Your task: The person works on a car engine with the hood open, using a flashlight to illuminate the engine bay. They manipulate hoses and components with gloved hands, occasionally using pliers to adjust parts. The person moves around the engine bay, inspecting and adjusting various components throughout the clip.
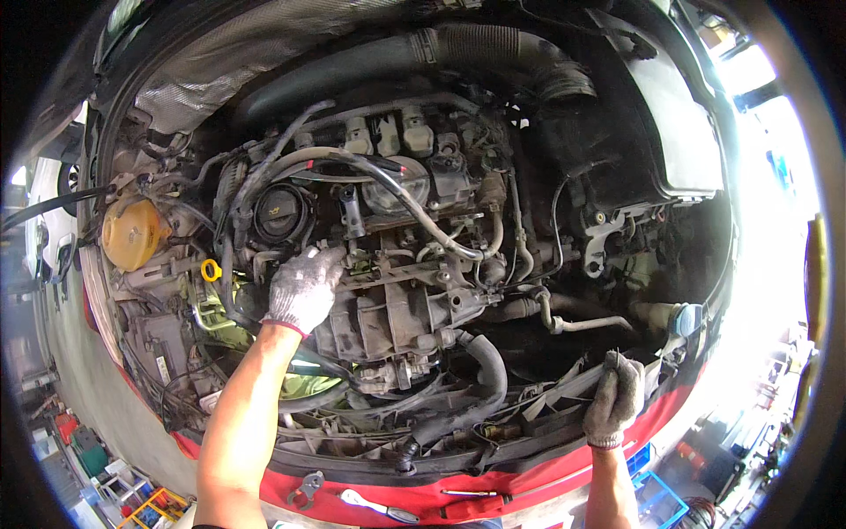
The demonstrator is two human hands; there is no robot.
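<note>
I look down into an open car engine bay. My left hand [304, 286], in a grey knit glove with a red cuff, reaches into the middle of the engine [397, 291] and rests on its metal parts just right of the black oil filler cap [280, 214]; its fingertips are hidden among the parts. My right hand [615, 398], gloved the same way, grips the black front panel edge [564, 392] at the lower right. Black hoses [414, 212] cross the engine above my left hand.
A yellow coolant reservoir [132, 234] and a yellow dipstick ring [210, 270] sit at the left. A large black intake duct [493, 53] runs across the top. A wrench [379, 507] and pliers [306, 488] lie on the red cloth over the front edge [529, 480]. Crates stand on the floor below.
</note>
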